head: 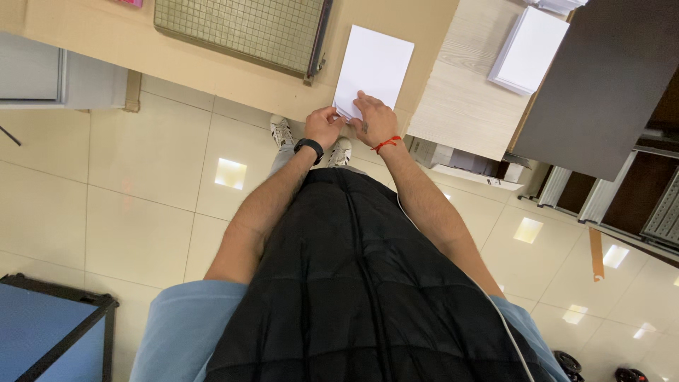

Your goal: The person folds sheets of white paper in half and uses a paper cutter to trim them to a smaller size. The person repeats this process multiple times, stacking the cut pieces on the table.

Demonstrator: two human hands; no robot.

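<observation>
A stack of white paper sheets lies on the tan table near its front edge. My left hand, with a black wristband, pinches the near left corner of the stack. My right hand, with a red thread on the wrist, rests its fingers on the near edge of the same sheets. Both hands are close together at the table's edge.
A green gridded paper cutter with a dark arm lies left of the sheets. Another white stack sits on a pale wood counter. A dark panel is at right, a blue box on the tiled floor.
</observation>
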